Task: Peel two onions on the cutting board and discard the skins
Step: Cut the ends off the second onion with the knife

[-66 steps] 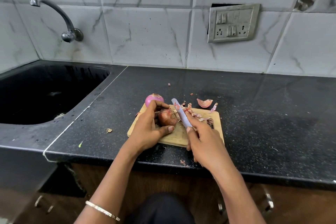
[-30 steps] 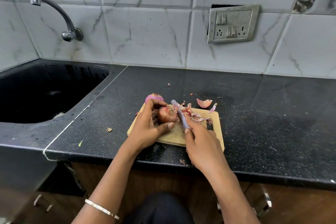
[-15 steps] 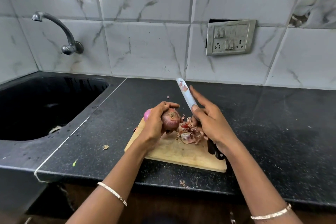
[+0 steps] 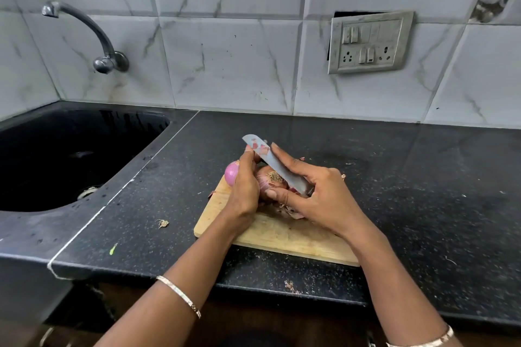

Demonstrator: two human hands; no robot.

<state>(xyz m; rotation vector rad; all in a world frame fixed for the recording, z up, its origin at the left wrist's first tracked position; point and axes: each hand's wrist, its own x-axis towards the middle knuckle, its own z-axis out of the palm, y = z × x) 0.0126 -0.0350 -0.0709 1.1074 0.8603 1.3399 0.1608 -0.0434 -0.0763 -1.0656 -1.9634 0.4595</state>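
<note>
Onion (image 4: 265, 183), apparently above far board (image 4: 282, 236) edge

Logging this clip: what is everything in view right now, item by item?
Cutting board: one, pale wood, near counter's front edge.
Peeled onion: one, pink, board's far left corner.
Skin-on onion: one, brownish, between both hands.
Knife: one, grey blade, across that onion.
Onion skins: pile, reddish-brown, board, under right hand.
Counter: one, black speckled, carrying the board.
Sink: one, black, left.
Tap: one, metal, wall over sink.
Switch panel: one, grey, wall right.
Bangles: two, silvery, one per wrist.
Left hand: one, grips skin-on onion.
Right hand: one, holds knife.
</note>
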